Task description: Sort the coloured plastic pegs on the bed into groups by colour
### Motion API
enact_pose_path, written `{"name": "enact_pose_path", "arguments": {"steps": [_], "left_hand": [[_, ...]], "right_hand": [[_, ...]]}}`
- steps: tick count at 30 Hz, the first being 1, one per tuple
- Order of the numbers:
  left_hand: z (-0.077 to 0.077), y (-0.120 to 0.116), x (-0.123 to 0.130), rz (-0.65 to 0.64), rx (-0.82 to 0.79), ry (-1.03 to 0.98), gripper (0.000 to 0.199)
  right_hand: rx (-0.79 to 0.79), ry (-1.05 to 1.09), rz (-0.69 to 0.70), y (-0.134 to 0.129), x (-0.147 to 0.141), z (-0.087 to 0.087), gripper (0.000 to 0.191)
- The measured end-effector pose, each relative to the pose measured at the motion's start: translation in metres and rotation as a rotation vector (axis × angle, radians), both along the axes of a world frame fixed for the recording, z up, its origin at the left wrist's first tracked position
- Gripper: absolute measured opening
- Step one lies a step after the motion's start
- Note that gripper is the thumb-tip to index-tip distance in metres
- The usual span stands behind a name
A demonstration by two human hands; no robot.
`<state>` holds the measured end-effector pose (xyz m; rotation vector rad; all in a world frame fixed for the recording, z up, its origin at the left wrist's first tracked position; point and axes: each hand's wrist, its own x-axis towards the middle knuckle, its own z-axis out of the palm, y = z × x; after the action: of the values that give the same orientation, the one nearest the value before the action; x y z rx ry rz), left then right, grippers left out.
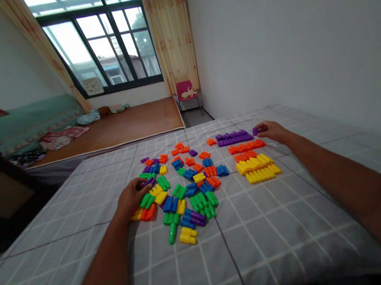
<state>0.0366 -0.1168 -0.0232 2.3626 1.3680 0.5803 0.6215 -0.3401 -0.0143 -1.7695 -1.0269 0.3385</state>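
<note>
Head view: right hand [272, 131] pinches a purple block [255, 131] just beside the purple row [235, 140]; a stray fingertip nudge could skew it. Left hand [131, 198] meets the colourful pile [179, 191] (grip? can't tell).

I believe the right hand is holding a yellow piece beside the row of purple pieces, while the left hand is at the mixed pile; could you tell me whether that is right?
Not quite: in the head view, the piece in the right hand is purple, not yellow. The rest stands.
</note>
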Motion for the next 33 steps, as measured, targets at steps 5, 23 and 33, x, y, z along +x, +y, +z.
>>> {"name": "enact_pose_path", "arguments": {"steps": [5, 23, 33], "left_hand": [[-0.001, 0.001, -0.002, -0.007, -0.009, 0.011, 0.054], [0.000, -0.006, 0.000, -0.051, 0.029, 0.017, 0.042], [0.006, -0.011, 0.002, 0.033, 0.120, 0.110, 0.038]], "right_hand": [[-0.146, -0.218, 0.128, 0.034, -0.024, 0.005, 0.031], [-0.265, -0.742, 0.363, 0.098, -0.095, 0.023, 0.030], [-0.272, -0.762, 0.861, 0.093, -0.236, 0.044, 0.024]]}}
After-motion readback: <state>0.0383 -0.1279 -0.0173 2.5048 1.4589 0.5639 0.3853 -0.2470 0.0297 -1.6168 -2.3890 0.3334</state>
